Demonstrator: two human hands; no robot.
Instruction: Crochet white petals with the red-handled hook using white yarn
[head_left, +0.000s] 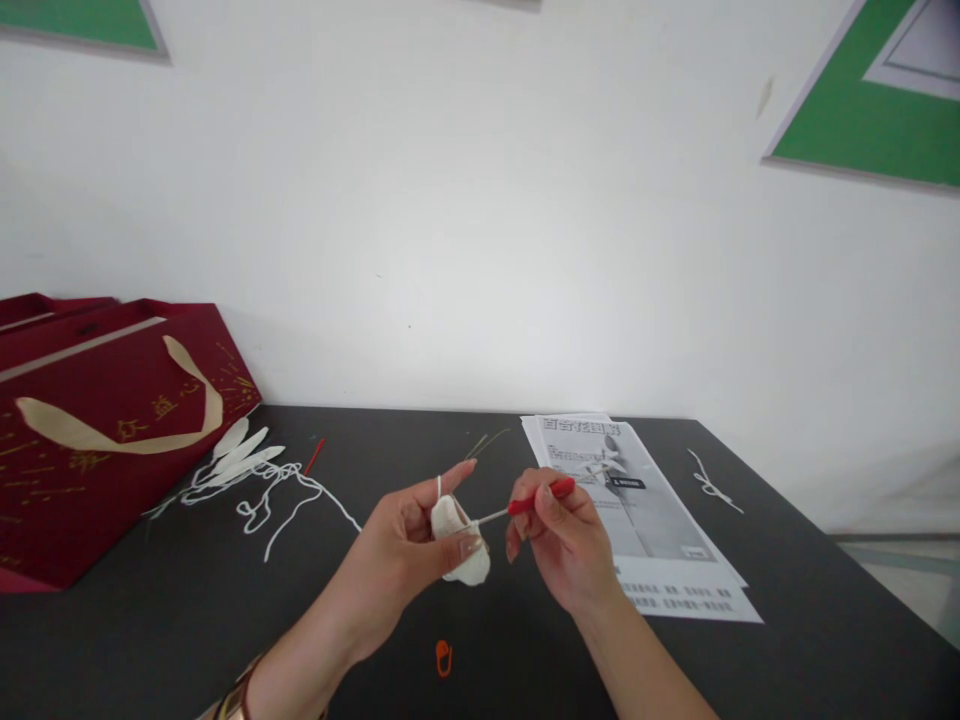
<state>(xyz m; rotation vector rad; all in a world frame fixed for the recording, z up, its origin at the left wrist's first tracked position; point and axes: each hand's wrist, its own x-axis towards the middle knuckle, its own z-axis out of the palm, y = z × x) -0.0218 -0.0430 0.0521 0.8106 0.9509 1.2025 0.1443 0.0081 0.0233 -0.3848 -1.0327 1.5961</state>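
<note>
My left hand [420, 545] pinches a small white crocheted piece [459, 545] between thumb and fingers, with white yarn looped over the raised index finger. My right hand [562, 540] grips a crochet hook [525, 503] by its red handle; the metal tip points left into the white piece. Both hands hover above a dark table [150, 630]. White yarn [277, 490] trails across the table to the left of my hands.
A dark red gift bag [105, 420] with a beige ribbon handle lies at the left. Several white crocheted petals [244, 450] rest beside it. Printed instruction sheets [652, 520] lie to the right, an orange stitch marker [444, 657] in front, a yarn scrap [712, 485] far right.
</note>
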